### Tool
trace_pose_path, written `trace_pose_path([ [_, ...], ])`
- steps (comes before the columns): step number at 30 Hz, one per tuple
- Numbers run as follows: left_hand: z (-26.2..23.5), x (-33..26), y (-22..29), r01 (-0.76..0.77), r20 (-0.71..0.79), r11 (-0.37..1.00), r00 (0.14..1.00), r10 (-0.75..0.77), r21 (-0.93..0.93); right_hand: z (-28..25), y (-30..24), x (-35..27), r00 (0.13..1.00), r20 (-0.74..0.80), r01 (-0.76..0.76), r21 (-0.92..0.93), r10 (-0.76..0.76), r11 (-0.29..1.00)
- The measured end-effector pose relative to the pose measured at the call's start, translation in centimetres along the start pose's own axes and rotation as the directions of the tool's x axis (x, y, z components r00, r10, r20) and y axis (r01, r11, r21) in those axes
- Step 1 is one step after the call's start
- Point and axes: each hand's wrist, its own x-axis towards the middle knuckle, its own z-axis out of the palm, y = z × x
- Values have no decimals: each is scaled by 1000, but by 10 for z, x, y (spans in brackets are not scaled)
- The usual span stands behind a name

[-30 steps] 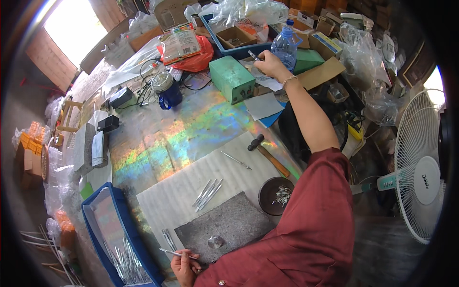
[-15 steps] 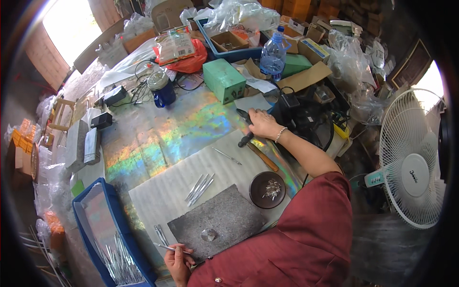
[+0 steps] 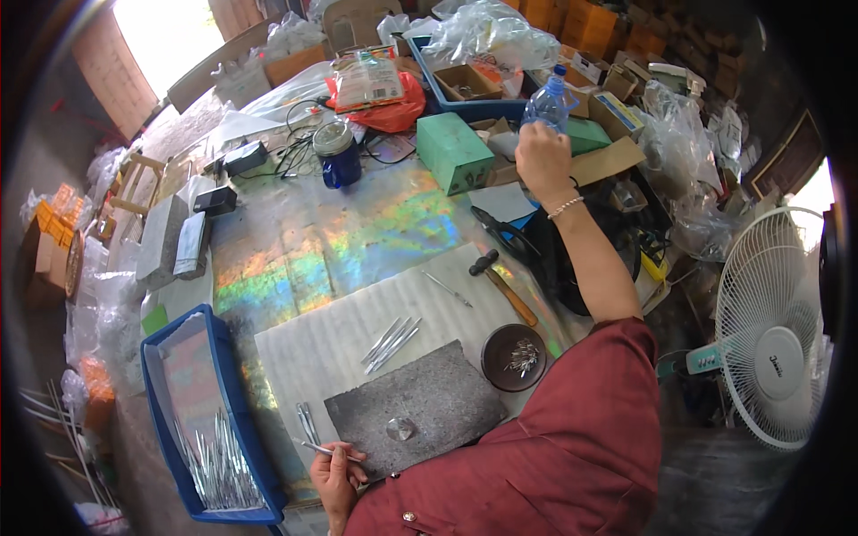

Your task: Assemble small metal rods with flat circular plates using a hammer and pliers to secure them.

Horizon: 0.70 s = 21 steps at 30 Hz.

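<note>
My left hand point(image 3: 336, 478) pinches a slim silver metal rod point(image 3: 313, 447) at the near left corner of a dark grey slab point(image 3: 447, 384). A small clear round piece point(image 3: 399, 429) lies on that slab. My right hand point(image 3: 543, 161) is stretched far out, its fingers curled, in front of a blue plastic bottle point(image 3: 547, 105). Whether it touches the bottle or holds anything is hidden. Black-handled scissors point(image 3: 505, 232) lie below my right wrist. Nearby rest a wooden-handled hammer point(image 3: 511, 299), a single thin rod point(image 3: 445, 288) and a brown bowl point(image 3: 494, 362) of small silver pieces point(image 3: 524, 356).
Several silver rods point(image 3: 391, 344) lie on a white foam sheet point(image 3: 295, 357). A blue bin point(image 3: 152, 393) at left holds more rods. Farther back stand a green block point(image 3: 454, 152), a blue mug point(image 3: 340, 168) and a blue crate point(image 3: 429, 67). A white fan point(image 3: 776, 362) is at right.
My right hand has left the black-handled scissors and moved farther away, up to the bottle. My left hand keeps the rod at the slab's corner. The whole view has shifted slightly.
</note>
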Motion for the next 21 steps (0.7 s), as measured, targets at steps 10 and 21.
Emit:
trace_pose_path([
  [10, 8, -3, 16, -46, 13, 998, 999, 46, 51, -35, -102, 61, 770, -524, 517, 179, -364, 837],
  [21, -6, -12, 1, -10, -5, 1000, 1000, 10, 22, 69, -101, -63, 743, 37, 548, 539, -668, 640],
])
